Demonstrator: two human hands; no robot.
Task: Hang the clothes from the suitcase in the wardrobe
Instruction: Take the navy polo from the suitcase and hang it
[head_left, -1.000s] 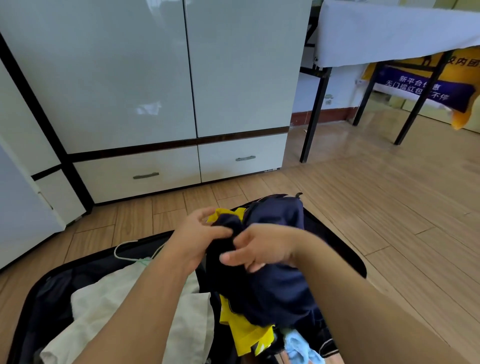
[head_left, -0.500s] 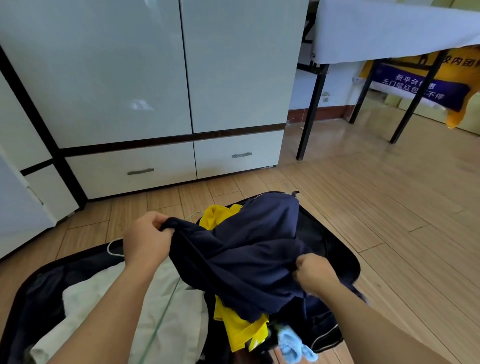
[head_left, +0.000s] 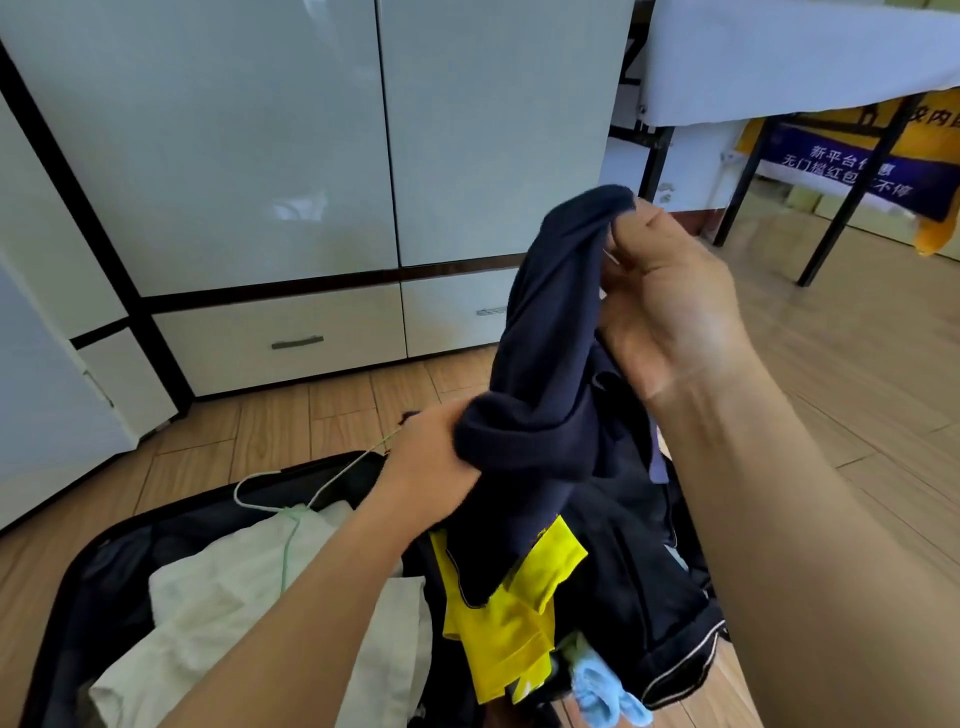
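A dark navy garment (head_left: 550, 374) hangs lifted above the open black suitcase (head_left: 78, 582) on the floor. My right hand (head_left: 670, 296) pinches its top edge, raised at chest height. Lower down, my left hand (head_left: 431, 462) grips a bunched fold of the same garment, and a thin pale green wire hanger (head_left: 291, 499) leads away from that hand. In the suitcase lie a white cloth (head_left: 223, 597), a yellow garment (head_left: 514, 608) and a light blue one (head_left: 602, 696). The white wardrobe (head_left: 291, 145) stands with its doors closed just behind.
Two drawers (head_left: 280, 338) with metal handles sit under the wardrobe doors. To the right stands a black-legged table (head_left: 654, 161) under a white cover, with a blue and yellow banner (head_left: 852, 166) beyond. Wooden floor (head_left: 857, 364) stretches to the right.
My right hand has risen from low beside the suitcase to chest height, pulling the navy garment up. My left hand has shifted right and lower on the fabric.
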